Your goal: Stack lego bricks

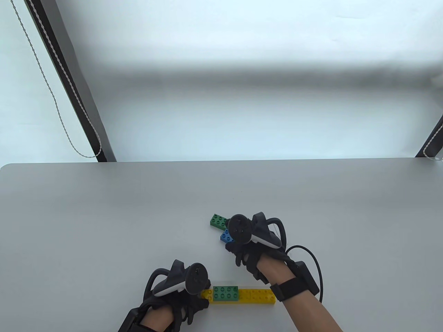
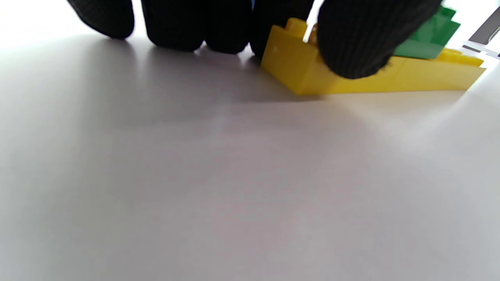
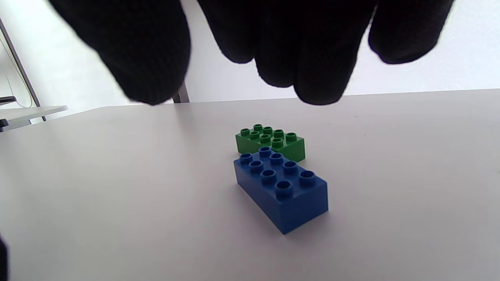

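A long yellow brick base [image 1: 256, 296] lies near the table's front edge with a green brick [image 1: 225, 292] stacked on its left part. My left hand [image 1: 204, 294] grips the base's left end; in the left wrist view the thumb [image 2: 359, 39] presses the yellow brick [image 2: 304, 74] with the fingers behind it, and the green brick [image 2: 429, 39] sits on top. A loose blue brick [image 3: 281, 191] and a loose green brick [image 3: 269, 142] lie touching on the table. My right hand [image 1: 233, 246] hovers open above them [image 3: 230, 78], holding nothing.
The grey table [image 1: 104, 224] stretches wide to the left, right and back of the bricks. Its far edge runs before a white wall. Dark frame posts [image 1: 79, 103] and a hanging cord stand behind the table at far left and far right.
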Demonstrator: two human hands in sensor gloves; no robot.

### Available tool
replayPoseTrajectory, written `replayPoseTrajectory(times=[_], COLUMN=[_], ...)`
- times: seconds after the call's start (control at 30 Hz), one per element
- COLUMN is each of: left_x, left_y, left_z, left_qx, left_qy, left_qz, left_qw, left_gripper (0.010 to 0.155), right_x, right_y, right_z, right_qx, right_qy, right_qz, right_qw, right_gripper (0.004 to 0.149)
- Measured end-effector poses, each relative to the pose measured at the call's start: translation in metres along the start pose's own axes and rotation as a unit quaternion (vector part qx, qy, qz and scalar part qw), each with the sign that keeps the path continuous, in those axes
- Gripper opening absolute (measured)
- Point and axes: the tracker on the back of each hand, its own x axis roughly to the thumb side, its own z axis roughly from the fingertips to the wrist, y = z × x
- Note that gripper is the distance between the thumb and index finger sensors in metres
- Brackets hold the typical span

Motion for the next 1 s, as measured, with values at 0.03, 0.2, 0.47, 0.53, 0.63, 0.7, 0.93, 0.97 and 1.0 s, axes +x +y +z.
replayPoseTrajectory(times=[0.03,0.2,0.47,0.53,0.63,0.7,0.93,0.97,1.0], left_x=[0.0,0.0,0.0,0.0,0.0,0.0,0.0,0.0,0.0], left_y=[0.0,0.0,0.0,0.0,0.0,0.001,0.001,0.001,0.001], left_z=[0.0,0.0,0.0,0.0,-0.001,-0.001,-0.001,-0.001,-0.001], left_qx=[0.0,0.0,-0.001,-0.004,-0.005,-0.005,-0.006,-0.006,-0.006], left_qy=[0.0,0.0,0.0,0.0,0.0,-0.001,-0.001,-0.001,-0.001], left_qz=[0.0,0.0,0.0,0.002,0.002,0.003,0.003,0.003,0.003], left_qw=[1.0,1.0,1.0,1.0,1.0,1.0,1.0,1.0,1.0], left_gripper=[0.064,0.064,0.064,0.064,0.064,0.064,0.064,0.064,0.064], right_x=[0.0,0.0,0.001,0.001,0.001,0.002,0.01,0.011,0.012], right_y=[0.0,0.005,0.014,0.016,0.019,0.022,0.033,0.035,0.037], right_z=[-0.005,-0.029,-0.057,-0.063,-0.068,-0.07,-0.079,-0.079,-0.081], right_qx=[-0.001,-0.001,0.032,0.041,0.053,0.06,0.086,0.087,0.088], right_qy=[0.005,0.034,0.073,0.082,0.093,0.099,0.101,0.103,0.105], right_qz=[-0.005,-0.009,-0.007,-0.005,-0.004,0.001,0.022,0.023,0.028], right_qw=[1.0,0.999,0.997,0.996,0.994,0.993,0.991,0.991,0.99], right_gripper=[0.073,0.074,0.077,0.079,0.081,0.081,0.081,0.081,0.081])
